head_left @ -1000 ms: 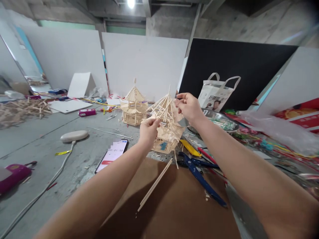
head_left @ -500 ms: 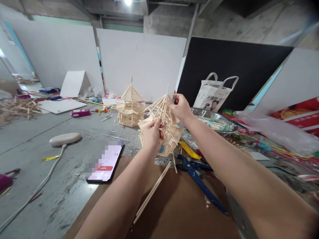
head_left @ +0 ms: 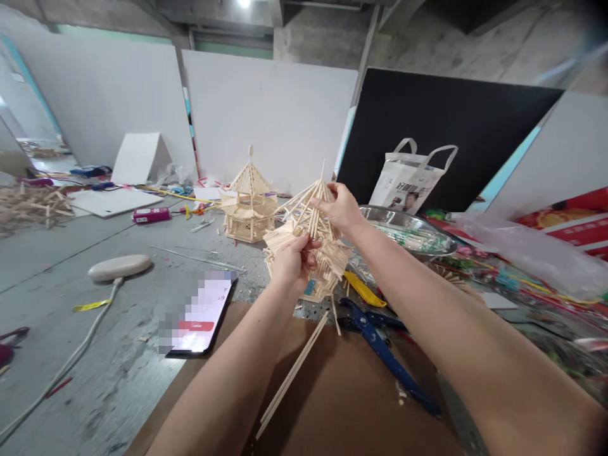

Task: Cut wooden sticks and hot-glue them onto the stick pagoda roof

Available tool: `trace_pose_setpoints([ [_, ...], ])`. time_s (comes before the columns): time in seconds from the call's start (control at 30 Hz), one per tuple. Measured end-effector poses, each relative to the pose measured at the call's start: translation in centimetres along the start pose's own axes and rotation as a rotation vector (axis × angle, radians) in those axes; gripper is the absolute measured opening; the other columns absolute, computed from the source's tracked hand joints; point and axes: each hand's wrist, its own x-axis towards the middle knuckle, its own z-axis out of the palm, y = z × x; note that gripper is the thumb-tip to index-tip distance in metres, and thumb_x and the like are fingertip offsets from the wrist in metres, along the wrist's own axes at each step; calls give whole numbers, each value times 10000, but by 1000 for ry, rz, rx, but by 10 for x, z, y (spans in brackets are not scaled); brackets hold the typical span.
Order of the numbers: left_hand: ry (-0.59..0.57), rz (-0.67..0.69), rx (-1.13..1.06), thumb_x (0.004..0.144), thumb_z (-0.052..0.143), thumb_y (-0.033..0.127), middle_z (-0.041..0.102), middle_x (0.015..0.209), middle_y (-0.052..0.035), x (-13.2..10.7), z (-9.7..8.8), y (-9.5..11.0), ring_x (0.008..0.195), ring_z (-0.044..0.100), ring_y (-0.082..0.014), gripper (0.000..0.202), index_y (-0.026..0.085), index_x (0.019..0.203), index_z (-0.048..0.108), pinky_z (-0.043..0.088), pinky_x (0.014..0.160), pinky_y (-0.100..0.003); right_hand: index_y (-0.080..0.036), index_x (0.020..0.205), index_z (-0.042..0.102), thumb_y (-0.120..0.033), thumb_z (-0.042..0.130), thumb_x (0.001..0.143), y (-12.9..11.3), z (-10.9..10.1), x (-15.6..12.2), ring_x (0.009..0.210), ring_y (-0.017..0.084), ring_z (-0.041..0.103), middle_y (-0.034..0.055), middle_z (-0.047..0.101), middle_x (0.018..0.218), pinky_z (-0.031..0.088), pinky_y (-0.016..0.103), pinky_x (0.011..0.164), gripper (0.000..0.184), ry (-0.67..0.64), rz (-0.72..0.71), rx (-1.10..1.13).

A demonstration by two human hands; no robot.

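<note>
A model pavilion built of thin wooden sticks stands in front of me, with a pointed roof of slanting sticks on top. My right hand is closed on the upper part of that roof, thumb on the near side. Lower down, my left hand pinches at the roof's bottom edge; what lies between its fingertips is too small to make out. To the left sits a second stick pavilion with a looped tip. Loose wooden sticks lie on the brown board nearer to me.
Blue-handled pliers and a yellow-handled tool lie right of the model. A phone and a white corded device are on the left. A metal bowl and white bag stand behind my right arm.
My right hand has moved slightly down along the roof, its thumb now further left. My left hand stays at the roof's lower edge, with its fingers slightly shifted. The view has moved a little.
</note>
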Motion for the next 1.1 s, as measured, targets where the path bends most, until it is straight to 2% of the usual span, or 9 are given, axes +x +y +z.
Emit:
trace_pose_setpoints([
  [0.17,-6,-4,-12,744,497,246,577,533,26,1,2,1,291,353,-16,127,136,681,485,251,304,-145,-125,995,487,-303,613,588,0,1,1,984,228,491,107,541,1030,362,395,875,462,5,4,12],
  [0.77,34,43,-23,662,593,219,560,521,26,2,2,-2,308,378,-10,127,124,647,510,277,320,-136,-154,990,492,-320,619,534,1,2,-1,983,246,499,78,555,996,366,420,880,502,1,3,72],
  [0.9,25,87,-1,651,602,241,544,528,29,2,2,-4,315,378,-11,160,122,626,498,284,324,-144,-145,1008,483,-315,620,530,1,3,-2,994,245,494,89,549,1016,366,418,888,525,18,2,64],
  [1.1,45,224,112,651,591,285,517,542,32,2,1,-7,315,379,-16,187,119,633,505,297,318,-156,-137,1020,481,-356,637,524,2,1,-3,990,245,491,100,537,1034,368,419,890,565,12,-14,63],
])
